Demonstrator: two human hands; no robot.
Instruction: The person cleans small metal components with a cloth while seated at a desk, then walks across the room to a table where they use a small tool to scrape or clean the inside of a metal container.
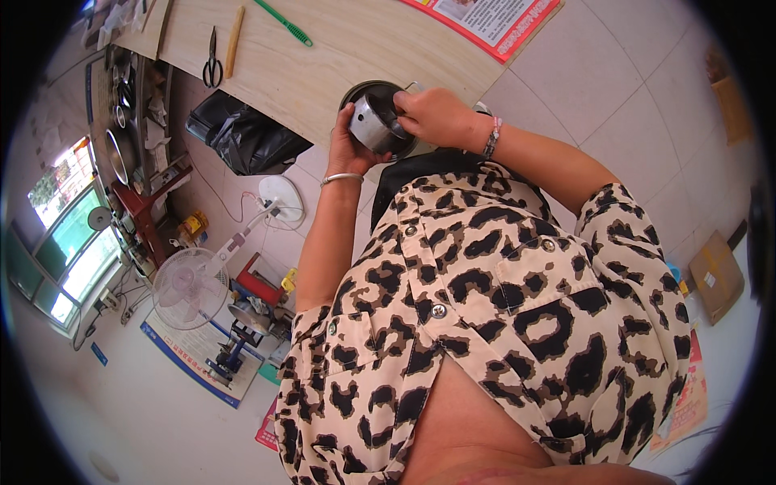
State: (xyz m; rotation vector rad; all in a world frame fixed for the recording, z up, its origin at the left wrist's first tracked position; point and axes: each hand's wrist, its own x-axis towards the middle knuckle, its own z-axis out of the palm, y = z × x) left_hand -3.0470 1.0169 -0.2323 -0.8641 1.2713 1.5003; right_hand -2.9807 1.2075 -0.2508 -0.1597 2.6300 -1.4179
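Observation:
My left hand holds a small metal cup-like vessel with a round hole in its side, tilted over a dark round pan or pot at the table's edge. The fingertips of my right hand are closed at the vessel's mouth; whether they pinch something there is hidden. A thin wire-like handle shows behind my right hand. Black-handled scissors, a wooden stick and a green plastic handled tool lie apart on the wooden tabletop.
A printed sheet with a red border lies at the table's corner. A black plastic bag is below the table's edge. A standing fan is at the left, near shelves. A cardboard box is at the far right.

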